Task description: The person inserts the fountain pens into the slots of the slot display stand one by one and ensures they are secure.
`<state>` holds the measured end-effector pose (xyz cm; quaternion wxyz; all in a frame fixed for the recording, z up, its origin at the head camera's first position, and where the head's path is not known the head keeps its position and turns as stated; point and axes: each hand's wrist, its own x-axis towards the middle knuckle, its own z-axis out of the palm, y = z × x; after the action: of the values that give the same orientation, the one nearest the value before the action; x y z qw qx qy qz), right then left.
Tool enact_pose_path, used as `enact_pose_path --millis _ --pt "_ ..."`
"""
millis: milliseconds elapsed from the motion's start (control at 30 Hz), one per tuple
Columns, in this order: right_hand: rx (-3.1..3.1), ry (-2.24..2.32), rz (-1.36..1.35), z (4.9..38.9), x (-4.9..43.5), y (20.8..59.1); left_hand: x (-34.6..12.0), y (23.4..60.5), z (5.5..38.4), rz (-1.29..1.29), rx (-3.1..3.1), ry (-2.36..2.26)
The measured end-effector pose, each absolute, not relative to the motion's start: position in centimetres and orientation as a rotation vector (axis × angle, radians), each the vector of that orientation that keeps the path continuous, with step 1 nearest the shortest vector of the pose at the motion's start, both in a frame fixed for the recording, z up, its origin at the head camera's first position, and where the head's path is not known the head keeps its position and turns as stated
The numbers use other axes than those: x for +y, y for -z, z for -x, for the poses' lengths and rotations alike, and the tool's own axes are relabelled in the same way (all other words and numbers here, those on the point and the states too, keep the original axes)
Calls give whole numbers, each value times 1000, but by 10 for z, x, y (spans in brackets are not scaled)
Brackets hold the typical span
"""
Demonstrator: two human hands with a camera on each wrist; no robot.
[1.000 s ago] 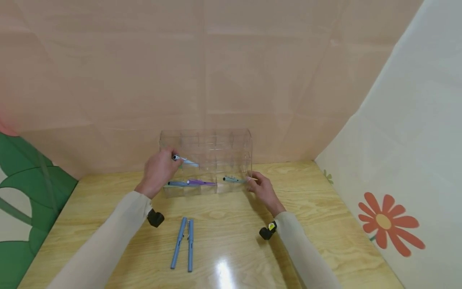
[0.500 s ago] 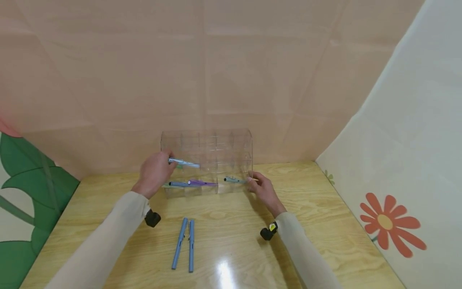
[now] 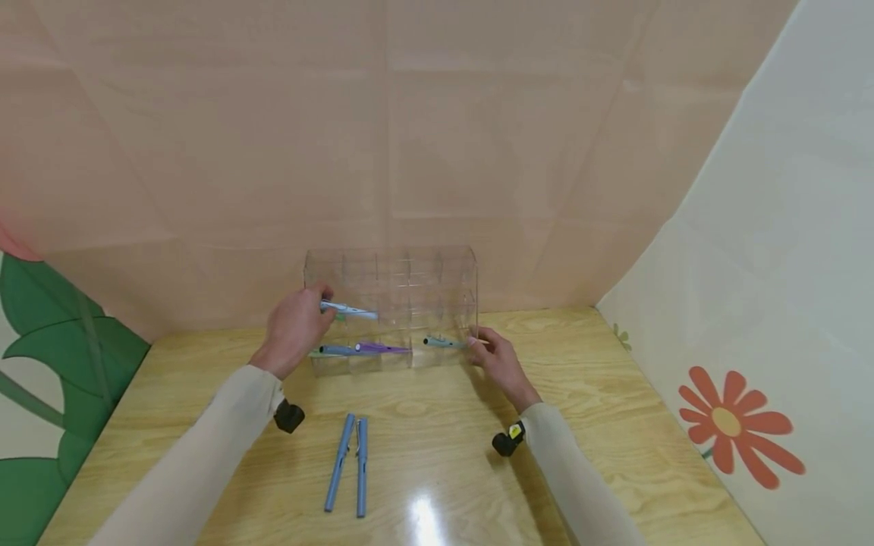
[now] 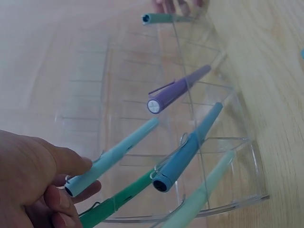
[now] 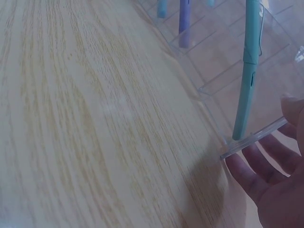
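Note:
A clear, compartmented pen rack [image 3: 389,260] stands on the table against the backdrop. At its left end my left hand [image 3: 293,327] pinches a light blue pen [image 4: 112,160] between thumb and fingers, its far end pointing into the rack. Just below that pen lies a green pen [image 4: 118,200]. Lower down rest a blue pen [image 4: 190,147], a pale green pen [image 4: 205,192] and a purple pen [image 4: 178,90]. My right hand [image 3: 501,364] grips the rack's right side wall, beside a teal pen [image 5: 247,80] in the lower row.
Two capped blue pens [image 3: 339,464] lie side by side on the wooden table [image 3: 437,425], in front of the rack. A plain backdrop [image 3: 478,152] rises behind, and a white sheet with a red flower [image 3: 725,418] borders the right side.
My left hand has shifted slightly left and down, and the light blue pen has tilted flatter into the rack. The right hand stays at the rack's side.

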<state>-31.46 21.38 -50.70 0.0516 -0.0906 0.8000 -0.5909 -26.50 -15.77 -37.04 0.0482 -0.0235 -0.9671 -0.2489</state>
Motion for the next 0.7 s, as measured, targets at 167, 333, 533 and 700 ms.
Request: enact_pose_path --millis 167,333,533,700 --pt "2461 1792 283 316 215 511 -157 368 265 92 -2928 736" --pt "2445 1805 286 316 216 512 -157 369 265 92 -2930 737" --pt "2437 1805 283 316 215 513 -162 359 257 88 -2910 832" --pt "2450 1786 310 315 216 511 -172 326 232 44 -2779 947"
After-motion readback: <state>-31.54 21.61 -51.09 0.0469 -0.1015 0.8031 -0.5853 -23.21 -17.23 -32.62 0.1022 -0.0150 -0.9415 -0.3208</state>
